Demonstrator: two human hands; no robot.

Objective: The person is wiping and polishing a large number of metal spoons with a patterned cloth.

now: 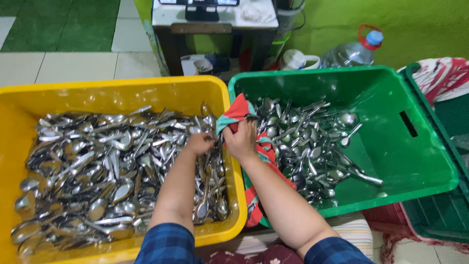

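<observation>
Left hand (198, 144) reaches into the yellow tub (29, 98), its grip curled down among the heaped spoons (102, 161); whether it pinches one, cannot tell. Right hand (242, 139) has its grip pressed together on a red-and-green cloth (234, 115) draped over the rim of the green crate (410, 161), beside more spoons (308, 146).

Tiled floor (73, 66) carrying yellow tub (29, 98) and green crate (410, 161) side by side; water bottle (354, 51) and white jug (298, 59) behind.
</observation>
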